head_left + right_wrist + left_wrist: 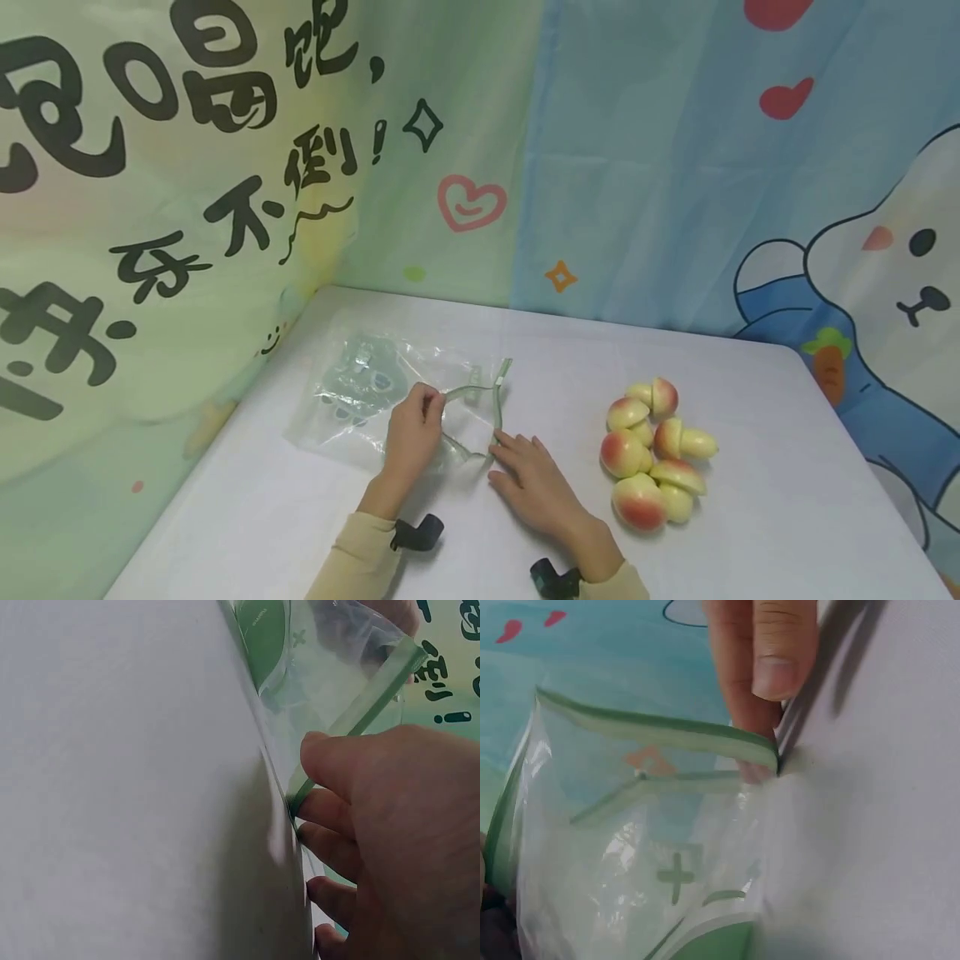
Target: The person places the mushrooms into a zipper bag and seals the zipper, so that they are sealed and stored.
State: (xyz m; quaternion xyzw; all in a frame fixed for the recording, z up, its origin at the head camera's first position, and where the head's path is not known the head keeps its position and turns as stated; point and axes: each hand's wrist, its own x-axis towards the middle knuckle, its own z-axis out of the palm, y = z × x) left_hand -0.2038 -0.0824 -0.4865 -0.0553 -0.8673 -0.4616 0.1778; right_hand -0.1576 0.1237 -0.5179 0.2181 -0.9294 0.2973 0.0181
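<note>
A clear plastic bag with a green-edged mouth and green printing lies on the white table, its mouth spread apart toward the right. My left hand pinches the near side of the rim between thumb and fingers. My right hand is at the near right corner of the mouth, fingers spread and touching the green edge. Seen from the left wrist, one right finger reaches behind the green band, while the thumb stays apart from it.
Several cream-yellow, red-blushed mushroom-shaped pieces are grouped on the table to the right of my right hand. Printed curtains hang behind the table and along its left side. Both wrists carry small black cameras.
</note>
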